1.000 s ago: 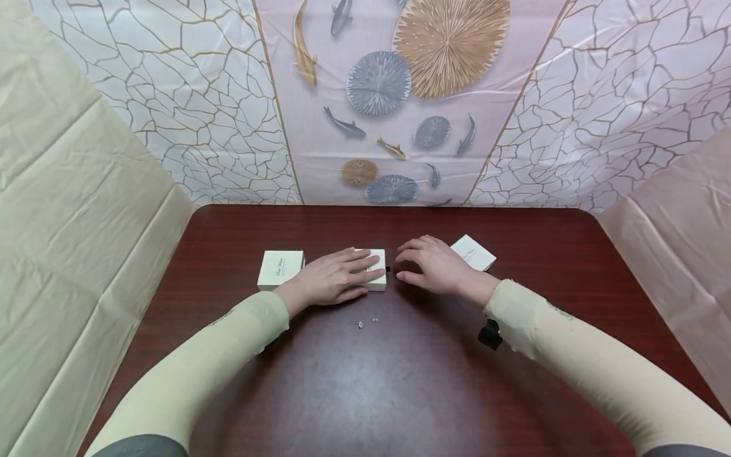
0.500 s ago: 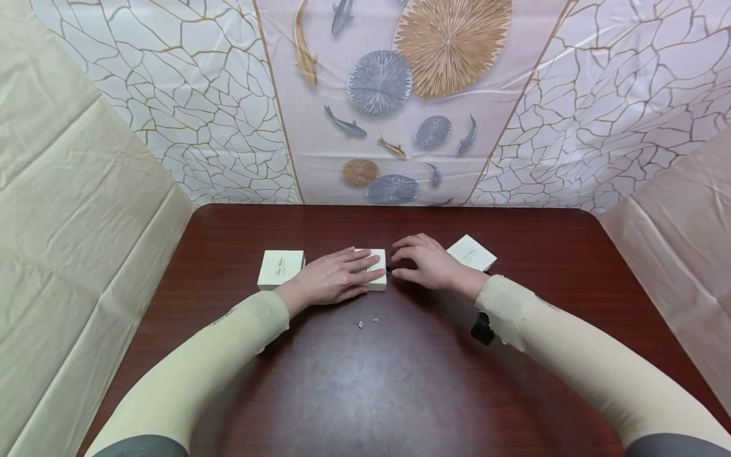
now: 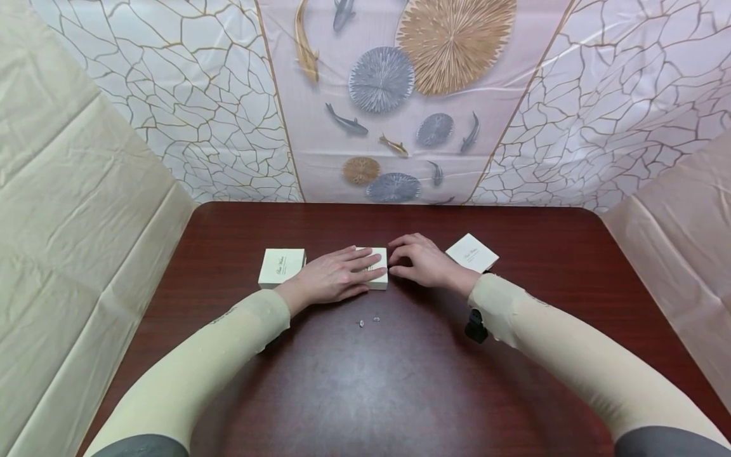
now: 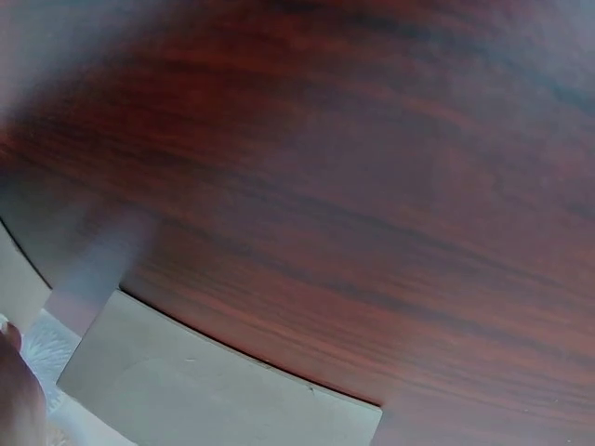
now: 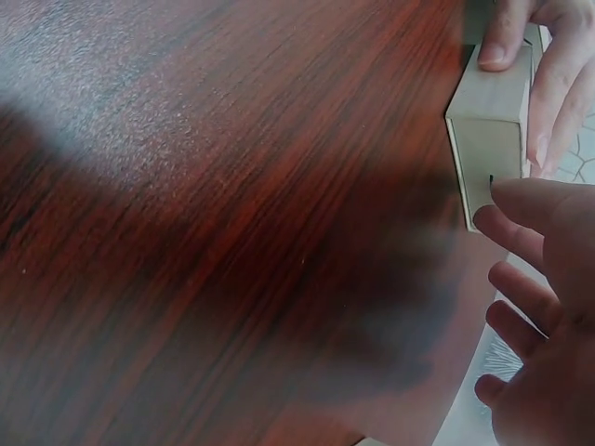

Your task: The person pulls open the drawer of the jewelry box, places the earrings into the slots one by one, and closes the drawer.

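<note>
In the head view a small white box [image 3: 379,254] with a drawer end lies mid-table. My left hand [image 3: 337,275] rests across its top with straight, spread fingers, the thumb along its near side. My right hand [image 3: 421,261] is at the box's right end. There, in the right wrist view, its thumb and index finger pinch a small black pull tab [image 5: 492,180], mostly hidden by the fingertips. The other right fingers are loosely bent. Nearer me lie two tiny shiny pieces, like stud earrings: one piece [image 3: 361,324] and another piece [image 3: 376,319].
A second white lettered box [image 3: 282,266] stands left of my left hand, and is large in the left wrist view. Beyond my right wrist a third white box [image 3: 472,252] sits turned at an angle. The dark red wooden table [image 3: 365,387] ends at patterned cloth behind.
My right hand has moved left to the box's end, and its thumb and index finger have closed on the black tab. The left hand and the boxes stay where they were.
</note>
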Action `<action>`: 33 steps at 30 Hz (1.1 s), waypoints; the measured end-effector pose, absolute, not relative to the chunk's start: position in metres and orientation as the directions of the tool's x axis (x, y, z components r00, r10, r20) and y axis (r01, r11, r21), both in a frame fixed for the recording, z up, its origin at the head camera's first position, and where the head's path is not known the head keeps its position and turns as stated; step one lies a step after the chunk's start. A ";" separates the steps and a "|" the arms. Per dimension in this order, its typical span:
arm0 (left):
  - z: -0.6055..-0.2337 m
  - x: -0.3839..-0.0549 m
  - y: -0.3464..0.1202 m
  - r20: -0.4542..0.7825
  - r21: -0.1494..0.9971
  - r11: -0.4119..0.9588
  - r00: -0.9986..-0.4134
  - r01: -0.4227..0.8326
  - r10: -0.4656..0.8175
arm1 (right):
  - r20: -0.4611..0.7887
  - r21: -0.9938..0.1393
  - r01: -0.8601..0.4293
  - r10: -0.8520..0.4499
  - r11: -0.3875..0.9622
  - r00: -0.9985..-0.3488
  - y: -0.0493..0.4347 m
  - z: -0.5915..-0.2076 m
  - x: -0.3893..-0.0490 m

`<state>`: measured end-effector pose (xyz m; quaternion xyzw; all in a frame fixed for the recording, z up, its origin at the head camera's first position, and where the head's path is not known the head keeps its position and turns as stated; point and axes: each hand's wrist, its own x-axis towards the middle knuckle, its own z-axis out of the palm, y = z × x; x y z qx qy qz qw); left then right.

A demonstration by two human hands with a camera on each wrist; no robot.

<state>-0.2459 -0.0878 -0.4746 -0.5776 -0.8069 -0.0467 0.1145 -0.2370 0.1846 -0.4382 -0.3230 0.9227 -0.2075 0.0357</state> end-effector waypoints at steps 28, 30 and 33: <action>-0.472 -0.245 -0.087 0.241 -0.070 0.328 -0.303 0.942 0.922 | 0.094 -0.466 -0.538 -0.565 0.702 -0.819 0.184 -0.447 -0.240; -0.472 -0.245 -0.087 0.236 -0.071 0.330 -0.306 0.941 0.922 | 0.093 -0.465 -0.532 -0.559 0.707 -0.824 0.185 -0.447 -0.240; -0.472 -0.244 -0.088 0.228 -0.064 0.335 -0.313 0.940 0.922 | 0.089 -0.460 -0.528 -0.555 0.714 -0.827 0.187 -0.447 -0.240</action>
